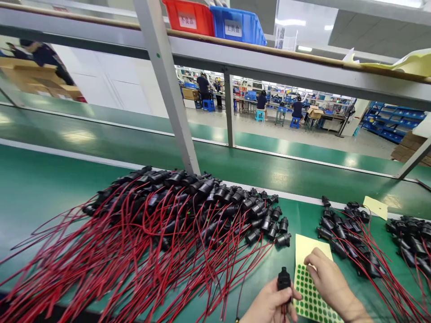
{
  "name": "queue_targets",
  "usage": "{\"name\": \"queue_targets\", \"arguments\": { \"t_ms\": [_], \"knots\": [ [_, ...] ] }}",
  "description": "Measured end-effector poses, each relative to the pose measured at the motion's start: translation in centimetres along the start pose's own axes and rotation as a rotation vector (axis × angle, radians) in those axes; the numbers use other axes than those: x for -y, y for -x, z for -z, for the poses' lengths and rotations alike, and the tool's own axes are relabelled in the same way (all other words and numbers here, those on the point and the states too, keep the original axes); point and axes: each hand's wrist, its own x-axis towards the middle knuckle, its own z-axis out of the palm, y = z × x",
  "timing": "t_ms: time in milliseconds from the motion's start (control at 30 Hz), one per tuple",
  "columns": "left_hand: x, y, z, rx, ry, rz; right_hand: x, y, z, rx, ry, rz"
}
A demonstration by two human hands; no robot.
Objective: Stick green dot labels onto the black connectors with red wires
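My left hand (274, 301) grips a small black plastic part (284, 279) upright between thumb and fingers, near the bottom edge. Just right of it lies a pale yellow sheet (308, 244) with rows of round green stickers (311, 296). Over the upper rows, my right hand (325, 273) has thumb and fingers pinched together at the sheet; anything between the fingertips is too small to make out. A large heap of black cylindrical parts (202, 193) with long red and dark wires (111, 255) spreads to the left.
Smaller piles of black wired parts (346, 229) and more such parts (412, 237) lie to the right, near a yellow paper piece (375, 207). A metal post (168, 85) rises behind the heap. Red (188, 18) and blue bins (237, 26) stand on the overhead shelf. People work farther back.
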Motion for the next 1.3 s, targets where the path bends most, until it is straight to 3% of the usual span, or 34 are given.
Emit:
{"name": "queue_targets", "arguments": {
  "t_ms": [200,500,733,833,900,967,1133,1233,1300],
  "knots": [
    [0.6,-0.1,0.2,-0.045,-0.010,0.095,1.3,-1.3,-1.1,0.060,0.101,-0.018],
    [2.0,-1.3,1.2,-0.059,-0.040,0.093,1.5,-2.2,-2.5,0.071,0.229,0.002],
    [0.6,0.2,-0.2,-0.042,-0.025,0.084,1.3,-0.6,-3.2,0.003,0.156,0.059],
    [-0.4,1.3,-1.0,-0.011,0.006,0.058,0.5,1.2,-3.1,-0.169,-0.104,0.040],
    [-0.7,1.8,-1.3,0.027,0.016,0.032,-0.1,2.7,-3.4,-0.322,-0.397,-0.032],
    [-0.6,2.0,-1.4,0.057,-0.012,-0.032,-0.4,4.0,-3.7,-0.384,-0.686,-0.136],
    [0.7,1.8,-1.1,0.086,-0.225,-0.205,0.4,5.7,-3.9,-0.303,-1.133,-0.350],
    [1.6,1.7,-0.6,0.077,-0.379,-0.231,1.6,5.9,-3.3,-0.202,-1.157,-0.326],
    [2.0,1.8,-0.3,0.001,-0.523,-0.284,2.8,5.9,-3.2,-0.166,-1.156,-0.282]
  ]
}}
